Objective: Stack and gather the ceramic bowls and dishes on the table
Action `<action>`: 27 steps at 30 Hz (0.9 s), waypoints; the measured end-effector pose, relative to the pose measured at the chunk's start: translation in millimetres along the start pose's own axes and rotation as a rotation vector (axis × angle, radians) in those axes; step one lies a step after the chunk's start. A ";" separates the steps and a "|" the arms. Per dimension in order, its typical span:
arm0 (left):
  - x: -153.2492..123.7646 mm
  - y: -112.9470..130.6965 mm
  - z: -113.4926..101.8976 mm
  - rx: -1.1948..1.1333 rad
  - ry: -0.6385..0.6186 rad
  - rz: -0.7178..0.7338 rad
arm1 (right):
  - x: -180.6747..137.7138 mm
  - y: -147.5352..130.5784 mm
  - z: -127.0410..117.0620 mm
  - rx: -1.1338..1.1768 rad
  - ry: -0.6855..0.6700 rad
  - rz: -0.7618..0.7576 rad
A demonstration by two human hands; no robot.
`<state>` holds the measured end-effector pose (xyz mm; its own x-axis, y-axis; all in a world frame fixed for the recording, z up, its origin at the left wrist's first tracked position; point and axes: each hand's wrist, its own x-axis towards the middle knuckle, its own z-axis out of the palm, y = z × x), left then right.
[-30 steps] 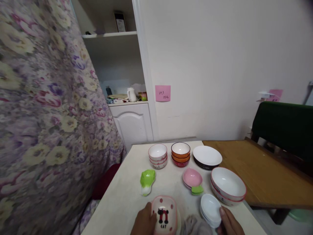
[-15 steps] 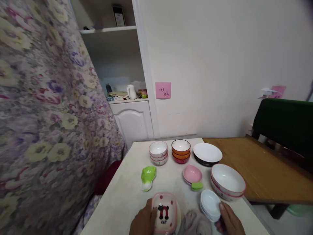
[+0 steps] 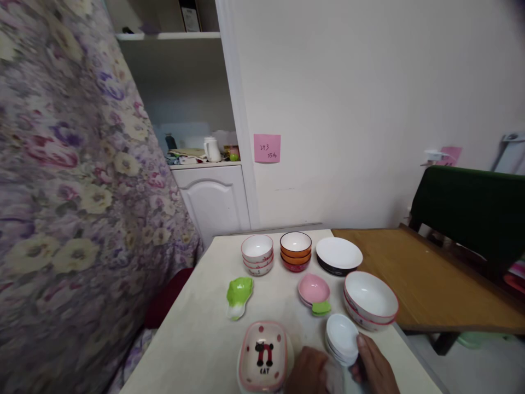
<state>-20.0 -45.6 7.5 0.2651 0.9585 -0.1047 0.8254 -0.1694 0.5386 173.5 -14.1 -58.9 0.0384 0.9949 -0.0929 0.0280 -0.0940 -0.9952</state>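
Pinching white bowls (image 3: 342,335) with right hand (image 3: 375,365) near right edge of table (image 3: 184,342), maybe to stop slips, with left hand (image 3: 308,371) at cloth (image 3: 335,377), too blurry to tell if gripping.

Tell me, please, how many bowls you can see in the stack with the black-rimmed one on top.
3: the black-rimmed bowl on top, an orange bowl beneath it, and a reddish bowl at the bottom. Anything nested fully inside would be hidden.

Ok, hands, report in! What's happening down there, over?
Left hand at blurred pale-grey cloth. Right hand touching stacked small round white bowls. Pink-rimmed rectangular cat dish close beside left hand.
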 end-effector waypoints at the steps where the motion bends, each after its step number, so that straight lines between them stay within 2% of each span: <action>1: 12.6 5.8 12.1 0.033 -0.046 0.015 | 0.1 -0.1 -0.3 0.004 0.001 -0.011; 4: 35.5 13.5 32.9 0.101 -0.162 -0.003 | 0.3 -0.4 -0.9 0.018 0.024 -0.018; 8: 34.1 13.0 31.8 0.114 -0.235 -0.020 | 0.0 -3.0 -1.3 0.015 0.024 -0.009; 12: 25.8 19.7 19.5 0.057 -0.144 -0.030 | -1.2 -8.3 -1.5 0.018 0.024 -0.001; 16: 28.8 29.8 10.5 -0.138 0.116 -0.110 | -2.2 -10.9 -2.5 0.018 0.044 0.005; 18: 34.0 33.6 7.1 -0.287 0.187 -0.141 | -1.9 -10.3 -2.7 0.016 0.053 0.007; 23: 46.8 40.2 1.8 -0.419 0.114 -0.161 | 2.0 -2.8 2.7 0.045 0.114 0.024; 27: 49.2 42.9 1.7 -0.430 0.121 -0.159 | 3.9 3.5 8.9 0.047 0.204 0.005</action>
<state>29.3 -6.1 24.1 0.0717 0.9890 -0.1295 0.5633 0.0670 0.8235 164.8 -10.2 -63.0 0.2400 0.9662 -0.0941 -0.0191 -0.0922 -0.9956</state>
